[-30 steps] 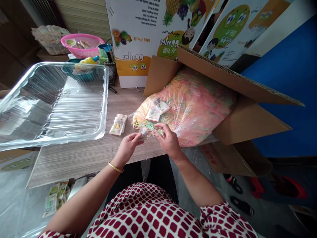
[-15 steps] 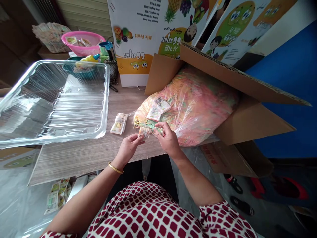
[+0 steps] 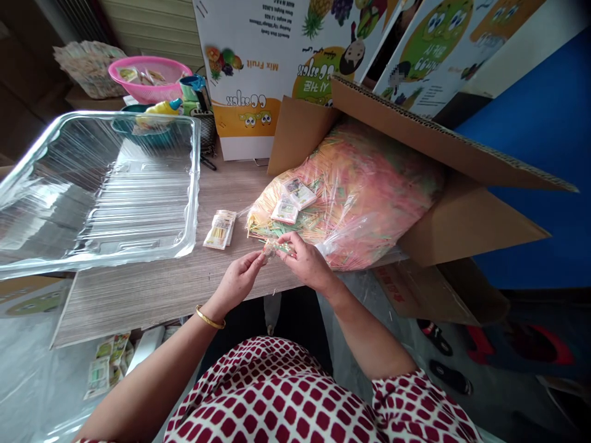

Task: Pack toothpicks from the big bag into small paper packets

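Note:
My left hand [image 3: 237, 283] and my right hand [image 3: 307, 261] meet above the table's front edge. Their fingertips pinch a small clear packet of coloured sticks [image 3: 276, 247] from either side. Just beyond my right hand lies a large clear plastic bag of pink, yellow and green sticks [image 3: 364, 191], resting in an open cardboard box [image 3: 462, 224]. Two small printed packets [image 3: 293, 202] sit on the bag. To the left of my left hand, a small stack of printed stick packets [image 3: 220, 230] lies on the wood-grain table [image 3: 138, 301].
A large clear plastic tray [image 3: 196, 184] fills the table's left side. Behind it stand a pink basket [image 3: 150, 61] and a teal bowl [image 3: 122, 126]. Printed fruit-candy cartons [image 3: 244, 80] lean at the back. More printed packets [image 3: 108, 366] lie below the table's front edge.
My hands have drawn closer together, with my right hand shifting left. The small packet now sits between both sets of fingertips. The view has shifted slightly.

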A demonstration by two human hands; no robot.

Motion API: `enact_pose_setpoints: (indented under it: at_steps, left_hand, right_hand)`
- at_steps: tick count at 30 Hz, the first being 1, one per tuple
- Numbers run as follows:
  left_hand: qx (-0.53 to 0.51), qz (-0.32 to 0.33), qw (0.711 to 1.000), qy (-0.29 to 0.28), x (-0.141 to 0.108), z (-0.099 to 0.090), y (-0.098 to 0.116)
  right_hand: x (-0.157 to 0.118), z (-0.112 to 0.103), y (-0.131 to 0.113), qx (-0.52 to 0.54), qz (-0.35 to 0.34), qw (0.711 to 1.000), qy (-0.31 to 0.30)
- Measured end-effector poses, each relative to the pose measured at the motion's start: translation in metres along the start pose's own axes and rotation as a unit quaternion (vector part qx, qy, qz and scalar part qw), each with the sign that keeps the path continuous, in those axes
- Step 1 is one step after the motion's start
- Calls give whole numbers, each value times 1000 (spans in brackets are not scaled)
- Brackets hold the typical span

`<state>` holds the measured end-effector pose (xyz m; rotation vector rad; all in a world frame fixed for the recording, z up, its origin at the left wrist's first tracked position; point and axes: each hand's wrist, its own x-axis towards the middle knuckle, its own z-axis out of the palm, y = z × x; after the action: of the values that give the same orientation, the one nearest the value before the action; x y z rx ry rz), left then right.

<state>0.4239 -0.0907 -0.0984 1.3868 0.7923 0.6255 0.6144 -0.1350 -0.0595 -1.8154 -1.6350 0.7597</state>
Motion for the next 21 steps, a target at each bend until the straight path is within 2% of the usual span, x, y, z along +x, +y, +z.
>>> enact_pose_setpoints:
  at_steps: [3,6,9,12,15,17,19,21]
  left_hand:
    - [62,9,998,29,0,-2,-2]
    - [-10,-14,1000,11,1,0,-3]
    - [-147,-46,988,-33,2,1,-5]
    - [-158,-55,986,-26,3,1,-7]
    - [-79,-43,996,-6,2,1,-6]
    - [-37,-32,999,0,2,1,-5]
    - [-11,-23,1000,0,1,2,-5]
    - [8,-17,1000,-1,1,3,-5]
  right_hand:
    - [-2,-5,2,-32,-16,999,-39]
    - [-1,-7,6,-5,-24,998,-59]
    - [3,-8,10,100,-37,991,-81]
    - [8,-9,8,254,-4,964,-83]
    - [16,-8,-2,442,29,897,0]
    - [22,-6,-12,512,9,855,79]
    - [28,-3,-22,516,-15,846,134]
    - [32,2,-28,488,-23,858,160]
